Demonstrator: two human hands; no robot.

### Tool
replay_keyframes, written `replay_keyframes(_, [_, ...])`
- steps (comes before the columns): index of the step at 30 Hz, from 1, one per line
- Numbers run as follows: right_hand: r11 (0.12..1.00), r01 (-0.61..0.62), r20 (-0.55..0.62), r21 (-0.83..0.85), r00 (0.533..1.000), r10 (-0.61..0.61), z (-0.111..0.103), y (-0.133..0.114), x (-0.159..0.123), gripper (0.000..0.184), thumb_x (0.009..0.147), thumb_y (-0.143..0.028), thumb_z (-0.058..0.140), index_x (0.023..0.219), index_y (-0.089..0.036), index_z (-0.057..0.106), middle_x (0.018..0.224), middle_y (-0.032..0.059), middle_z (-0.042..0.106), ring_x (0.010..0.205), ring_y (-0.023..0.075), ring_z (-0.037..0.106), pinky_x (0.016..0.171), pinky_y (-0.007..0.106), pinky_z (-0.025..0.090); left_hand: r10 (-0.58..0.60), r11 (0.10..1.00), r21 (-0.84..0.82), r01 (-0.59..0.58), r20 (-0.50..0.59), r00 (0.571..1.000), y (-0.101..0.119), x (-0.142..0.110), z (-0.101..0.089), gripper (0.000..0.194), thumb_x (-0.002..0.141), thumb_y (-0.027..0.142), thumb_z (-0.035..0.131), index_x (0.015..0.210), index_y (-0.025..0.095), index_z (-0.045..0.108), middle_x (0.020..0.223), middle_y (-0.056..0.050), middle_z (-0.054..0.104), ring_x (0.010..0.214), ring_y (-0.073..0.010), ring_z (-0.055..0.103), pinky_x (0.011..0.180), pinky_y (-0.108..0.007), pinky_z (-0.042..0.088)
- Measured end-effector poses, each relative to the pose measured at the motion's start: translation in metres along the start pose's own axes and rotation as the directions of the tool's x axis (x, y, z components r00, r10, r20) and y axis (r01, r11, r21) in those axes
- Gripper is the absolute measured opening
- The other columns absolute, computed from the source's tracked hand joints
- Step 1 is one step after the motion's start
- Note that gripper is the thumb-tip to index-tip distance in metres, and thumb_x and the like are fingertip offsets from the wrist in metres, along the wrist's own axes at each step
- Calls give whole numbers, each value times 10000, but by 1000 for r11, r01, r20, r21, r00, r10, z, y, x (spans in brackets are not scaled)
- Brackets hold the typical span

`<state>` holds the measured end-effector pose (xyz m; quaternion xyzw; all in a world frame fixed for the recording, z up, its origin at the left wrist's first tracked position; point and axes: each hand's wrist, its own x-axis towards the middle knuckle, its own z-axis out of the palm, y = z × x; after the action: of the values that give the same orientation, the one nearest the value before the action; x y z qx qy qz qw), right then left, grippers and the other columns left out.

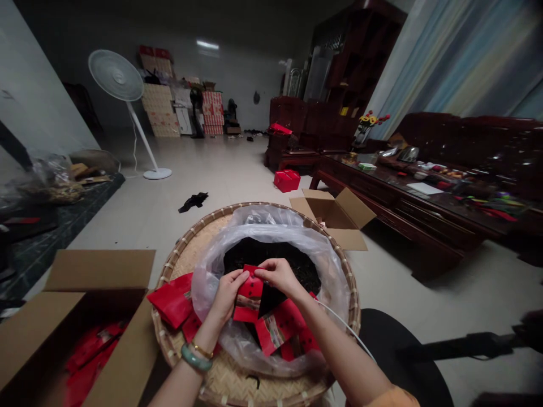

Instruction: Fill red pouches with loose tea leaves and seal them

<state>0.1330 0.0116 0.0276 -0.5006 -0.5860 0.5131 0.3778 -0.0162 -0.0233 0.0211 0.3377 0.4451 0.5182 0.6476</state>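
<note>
One left hand (229, 289) and one right hand (278, 275) pinch the upper end of a flat, red, printed packet (251, 294) between their fingers, over the round woven bamboo tray (190, 243). It looks light, flexible and perhaps slick; the top corners seem the surest hold. A cloudy plastic bag (210, 280) rises inside the tray; an open brown cardboard box (99, 268) crowds the tray's left, so lifting straight up seems roomiest.
</note>
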Motion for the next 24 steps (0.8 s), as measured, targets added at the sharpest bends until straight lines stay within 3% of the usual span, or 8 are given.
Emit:
replay_keyframes(5, [998, 64, 22, -25, 998, -64, 5, 10, 4, 168, 648, -287, 660, 665, -121, 675, 549, -7, 599, 485, 84, 487, 473, 195, 380, -143, 990, 14, 142, 124, 982, -4, -1, -3, 348, 566, 304, 769, 823, 119, 625, 645, -9, 653, 530, -125, 595, 478, -208, 452])
replay_keyframes(9, [994, 99, 90, -44, 991, -95, 7, 11, 4, 179, 675, -235, 647, 815, -131, 690, 598, -12, 604, 519, 94, 506, 506, 205, 400, -172, 985, 35, 169, 119, 978, -15, 3, -7, 355, 542, 297, 783, 798, 106, 628, 660, -27, 658, 540, -126, 594, 513, -223, 454])
replay_keyframes(11, [979, 180, 104, -101, 980, -169, 5, 8, 3, 213, 687, -203, 646, 889, -155, 690, 672, -7, 621, 569, 96, 517, 548, 208, 412, -130, 988, 95, 121, 98, 987, -19, 5, -8, 359, 545, 309, 777, 799, 100, 632, 679, -34, 666, 562, -131, 598, 539, -230, 457])
replay_keyframes(15, [887, 378, 74, -264, 925, -373, -3, -4, -3, 104, 751, -182, 609, 799, -176, 701, 745, 16, 607, 659, 109, 537, 603, 218, 425, 28, 947, 317, -55, 91, 996, -21, 7, -9, 381, 542, 291, 766, 851, 112, 633, 740, -24, 681, 644, -159, 613, 610, -265, 482])
replay_keyframes(17, [830, 478, 98, -288, 877, -471, -9, -14, -9, 120, 791, -198, 585, 849, -183, 690, 783, 27, 604, 707, 121, 551, 623, 228, 438, 109, 877, 455, -154, 124, 986, -20, 6, -10, 376, 519, 251, 771, 845, 120, 636, 762, -16, 684, 682, -171, 613, 645, -277, 487])
replay_keyframes(21, [666, 635, 281, -393, 772, -570, -23, -37, -22, 130, 836, -243, 561, 857, -200, 682, 877, 47, 611, 873, 157, 545, 791, 301, 451, 286, 703, 635, -321, 162, 945, -24, 6, -15, 273, 597, 246, 716, 843, 142, 656, 755, -21, 685, 702, -177, 611, 656, -269, 478])
replay_keyframes(24, [537, 650, 356, -537, 752, -555, -32, -48, -30, 137, 834, -261, 568, 828, -208, 694, 988, 66, 611, 1068, 210, 473, 900, 356, 416, 370, 605, 705, -369, 161, 915, -28, 6, -20, 304, 660, 257, 672, 949, 162, 662, 713, -14, 676, 650, -160, 601, 616, -249, 470])
